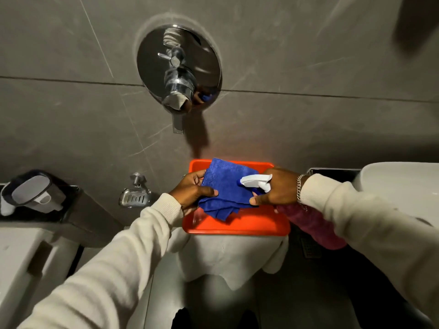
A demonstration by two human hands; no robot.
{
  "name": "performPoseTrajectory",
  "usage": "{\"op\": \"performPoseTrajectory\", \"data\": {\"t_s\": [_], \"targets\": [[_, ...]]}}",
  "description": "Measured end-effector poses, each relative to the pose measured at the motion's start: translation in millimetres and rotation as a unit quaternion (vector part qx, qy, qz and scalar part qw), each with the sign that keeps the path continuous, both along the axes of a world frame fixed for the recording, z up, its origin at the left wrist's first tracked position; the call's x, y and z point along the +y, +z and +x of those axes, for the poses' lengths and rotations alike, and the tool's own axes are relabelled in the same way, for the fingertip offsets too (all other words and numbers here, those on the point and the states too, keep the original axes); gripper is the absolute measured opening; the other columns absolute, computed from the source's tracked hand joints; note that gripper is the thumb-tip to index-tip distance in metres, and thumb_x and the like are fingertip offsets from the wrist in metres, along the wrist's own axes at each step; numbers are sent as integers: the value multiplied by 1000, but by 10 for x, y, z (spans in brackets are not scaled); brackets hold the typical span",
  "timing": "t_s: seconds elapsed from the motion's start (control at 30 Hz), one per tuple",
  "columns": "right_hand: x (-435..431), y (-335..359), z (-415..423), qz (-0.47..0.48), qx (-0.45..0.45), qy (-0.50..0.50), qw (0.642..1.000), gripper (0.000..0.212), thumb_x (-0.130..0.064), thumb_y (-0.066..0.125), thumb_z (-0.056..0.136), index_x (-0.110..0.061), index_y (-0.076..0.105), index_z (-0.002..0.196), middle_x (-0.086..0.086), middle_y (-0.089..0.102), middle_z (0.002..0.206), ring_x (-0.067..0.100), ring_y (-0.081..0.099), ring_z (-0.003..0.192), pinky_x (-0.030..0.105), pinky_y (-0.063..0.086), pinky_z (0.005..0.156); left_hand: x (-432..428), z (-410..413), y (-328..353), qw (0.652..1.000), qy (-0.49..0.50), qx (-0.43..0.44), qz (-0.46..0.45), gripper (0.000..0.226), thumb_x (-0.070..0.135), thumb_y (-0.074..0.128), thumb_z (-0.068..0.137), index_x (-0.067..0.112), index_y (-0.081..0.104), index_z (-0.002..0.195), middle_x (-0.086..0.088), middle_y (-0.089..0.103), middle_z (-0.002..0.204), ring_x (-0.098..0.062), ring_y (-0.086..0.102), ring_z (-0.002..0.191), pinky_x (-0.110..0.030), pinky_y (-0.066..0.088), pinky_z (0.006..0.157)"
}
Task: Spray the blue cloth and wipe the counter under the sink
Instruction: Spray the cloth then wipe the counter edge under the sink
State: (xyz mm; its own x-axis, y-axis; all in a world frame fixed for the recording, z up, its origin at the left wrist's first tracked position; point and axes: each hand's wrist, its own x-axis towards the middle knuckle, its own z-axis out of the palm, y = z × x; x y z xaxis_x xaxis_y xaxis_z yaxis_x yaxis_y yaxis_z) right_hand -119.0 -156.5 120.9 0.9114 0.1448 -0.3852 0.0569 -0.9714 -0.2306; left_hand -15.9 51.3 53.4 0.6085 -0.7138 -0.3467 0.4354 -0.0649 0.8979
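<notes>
A crumpled blue cloth (pixel 225 188) hangs just above an orange tray (pixel 237 225), pinched at its left side by my left hand (pixel 192 191). My right hand (pixel 278 188) grips a spray bottle with a white nozzle (pixel 257 182) and a pink body (pixel 313 227). The nozzle points left and touches the cloth. The white sink (pixel 401 184) sits at the right edge, with a dark counter strip (pixel 332 173) beside it, mostly hidden by my right sleeve.
The tray rests on a white-draped stand (pixel 232 255). A chrome wall valve (pixel 179 67) is mounted above. A metal soap dish (pixel 134 198) and a wall dispenser (pixel 31 193) are at the left. A floor drain (pixel 308 248) lies below the bottle.
</notes>
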Motion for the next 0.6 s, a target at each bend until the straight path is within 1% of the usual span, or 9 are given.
{"op": "performPoseTrajectory", "data": {"t_s": [0.1, 0.23, 0.3, 0.37, 0.4, 0.47, 0.5, 0.53, 0.6], "targets": [[44, 31, -9, -29, 0, 9, 1000, 61, -46, 60, 89, -29, 39, 143, -1, 55, 141, 26, 53, 122, 32, 37, 107, -14, -46, 25, 1000, -14, -13, -10, 56, -23, 52, 73, -3, 51, 125, -15, 64, 107, -27, 64, 89, -40, 51, 90], [54, 41, -7, -50, -5, -15, 999, 62, -49, 63, 84, -36, 41, 140, 17, 66, 112, 32, 59, 106, 35, 46, 96, -25, -15, 31, 1000, -21, -20, -8, 53, -23, 53, 72, 0, 55, 120, -5, 73, 92, -19, 70, 80, -34, 57, 80], [12, 67, -18, -28, -12, -45, 999, 65, -51, 67, 80, -32, 47, 138, 16, 65, 114, 33, 60, 106, 38, 48, 96, -47, -3, 21, 999, -33, -23, -8, 51, -22, 54, 72, 2, 58, 117, -4, 74, 90, -20, 71, 81, -34, 58, 80], [110, 75, -72, -17, -7, -50, 999, 65, -53, 69, 76, -27, 54, 133, 11, 66, 110, 29, 60, 101, 35, 49, 93, 81, -79, 31, 999, -25, -27, -10, 49, -21, 55, 72, 5, 61, 113, -6, 73, 93, -22, 70, 84, -35, 58, 82], [130, 76, -86, -16, -8, -51, 999, 62, -53, 70, 76, -28, 55, 132, 7, 65, 97, 27, 58, 93, 29, 49, 87, 86, -74, 13, 999, -22, -25, -9, 49, -20, 56, 71, 7, 62, 112, -7, 72, 95, -24, 70, 86, -36, 58, 83], [160, 51, -96, -8, -29, -52, 998, 52, -50, 72, 75, -28, 62, 121, -3, 48, 68, 24, 51, 78, 22, 38, 65, 100, -72, -10, 999, -19, -25, -5, 49, -19, 57, 71, 7, 62, 112, -10, 71, 98, -26, 69, 88, -37, 57, 84], [148, 60, -98, -7, -39, -58, 998, 46, -49, 73, 74, -24, 66, 113, -5, 42, 63, 24, 49, 74, 21, 33, 59, 100, -69, -15, 999, -18, -27, -2, 49, -19, 57, 71, 8, 63, 112, -10, 71, 98, -27, 68, 89, -38, 57, 84], [133, 63, -99, 0, -52, -58, 997, 45, -48, 74, 74, -23, 67, 110, -5, 42, 61, 22, 49, 73, 21, 31, 57, 99, -62, -20, 999, -18, -29, 1, 49, -19, 57, 71, 7, 62, 112, -10, 71, 98, -27, 68, 89, -38, 57, 84], [140, 70, -120, 10, -58, -45, 997, 42, -46, 75, 75, -34, 66, 115, -5, 43, 63, 19, 46, 69, 20, 30, 64, 97, -51, -19, 999, -20, -29, 5, 50, -19, 57, 71, 4, 61, 115, -8, 72, 96, -26, 69, 88, -38, 57, 84]]}}
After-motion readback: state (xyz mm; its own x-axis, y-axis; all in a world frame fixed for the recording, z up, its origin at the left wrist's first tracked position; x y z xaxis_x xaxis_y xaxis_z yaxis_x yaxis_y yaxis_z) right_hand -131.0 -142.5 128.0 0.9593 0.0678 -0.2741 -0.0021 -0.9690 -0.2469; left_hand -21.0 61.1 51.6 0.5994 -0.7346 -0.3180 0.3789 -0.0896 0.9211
